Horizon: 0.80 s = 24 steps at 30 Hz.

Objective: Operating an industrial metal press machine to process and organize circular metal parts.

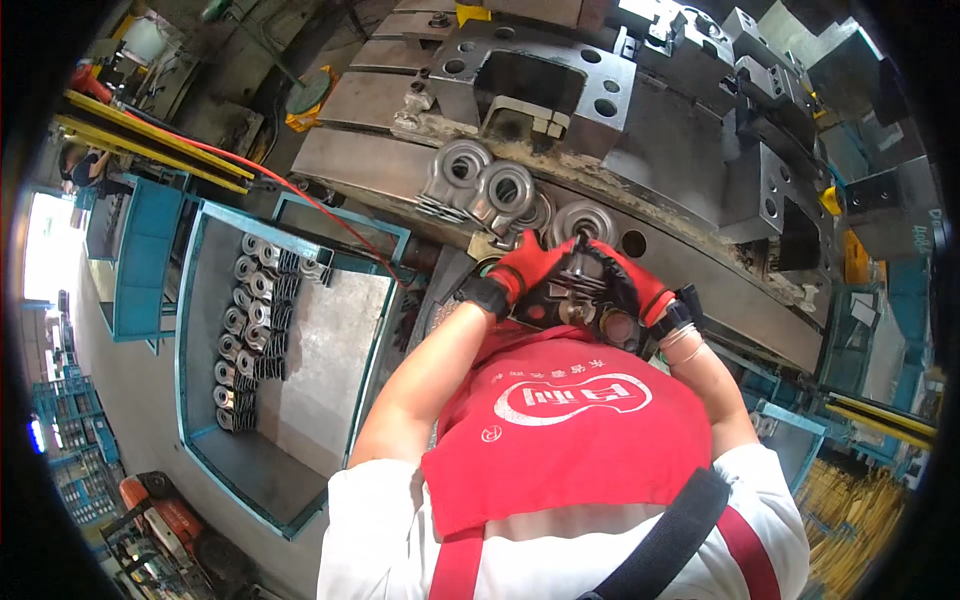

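A stack of metal parts (583, 272) is held near the middle of the frame, just above the red apron (560, 440). It is gripped from both sides. The left hand (525, 262), in a red glove, is closed on the left side of the stack. The right hand (640, 280), in a red and black glove, is closed on the right side. The hands are close together, with the stack between them. Some fingertips are hidden, so it cannot be told how each finger is placed. A dark band (485, 296) is worn on the left wrist.

A round metal ring (583, 222) is seen just above the hands. It cannot be told if it is joined to the held stack. To the left of it, more ring-shaped parts (505, 192) are piled on a flat metal bed (355, 165), near the left hand. Above them, at the top of the frame, a big metal block (545, 45) with round holes is seen.

At the left of the frame, a blue-edged bin (270, 450) is placed. Many ring-shaped pieces (258, 313) are lined up in it, along its left side. Above the bin, a thin red hose (250, 163) is stretched past yellow bars (160, 140). Another person (88, 172) is seen far off at the upper left. A red machine (165, 530) is parked on the floor at the lower left.
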Available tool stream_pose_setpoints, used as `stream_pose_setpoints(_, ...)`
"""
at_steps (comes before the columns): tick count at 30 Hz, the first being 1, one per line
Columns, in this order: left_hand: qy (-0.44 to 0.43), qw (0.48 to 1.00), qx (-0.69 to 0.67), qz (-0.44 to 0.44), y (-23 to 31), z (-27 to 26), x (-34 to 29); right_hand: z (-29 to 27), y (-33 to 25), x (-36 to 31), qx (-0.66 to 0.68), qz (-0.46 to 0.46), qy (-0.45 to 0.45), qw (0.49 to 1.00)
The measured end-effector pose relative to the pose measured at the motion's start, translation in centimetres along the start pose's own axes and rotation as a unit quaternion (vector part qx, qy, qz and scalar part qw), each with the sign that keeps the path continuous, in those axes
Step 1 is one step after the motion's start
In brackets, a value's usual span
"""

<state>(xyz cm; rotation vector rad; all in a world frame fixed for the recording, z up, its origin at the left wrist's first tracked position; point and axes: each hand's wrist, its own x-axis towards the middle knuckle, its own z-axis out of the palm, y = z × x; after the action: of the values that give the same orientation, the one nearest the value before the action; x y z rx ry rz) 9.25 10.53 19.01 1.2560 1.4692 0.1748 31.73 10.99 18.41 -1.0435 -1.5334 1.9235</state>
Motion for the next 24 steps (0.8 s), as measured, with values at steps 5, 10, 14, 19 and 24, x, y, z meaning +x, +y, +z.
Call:
stream_pose_setpoints(5,-0.065,0.985,-0.143,0.067,-1.5,1.3,0.5,0.4,-0.2,-0.2,0.014,-0.032,-0.023,0.999)
stream_pose_setpoints(10,0.057,0.927,0.001,0.371,-3.9,2.2,-0.7,0.3,0.7,0.1,0.2,-0.002,0.003,0.98)
stream_pose_setpoints(14,-0.034,0.898,-0.425,0.108,-3.4,4.3,-2.5,-0.2,0.7,0.1,0.209,0.045,0.03,0.976)
stream_pose_setpoints(19,-0.173,0.839,-0.494,0.148,-6.7,4.9,0.7,-1.2,-1.7,1.7,0.093,0.085,0.052,0.991)
stream_pose_setpoints(24,-0.083,0.793,-0.597,0.085,-7.1,7.6,3.6,-1.5,-2.9,2.8,0.106,0.15,0.085,0.979)
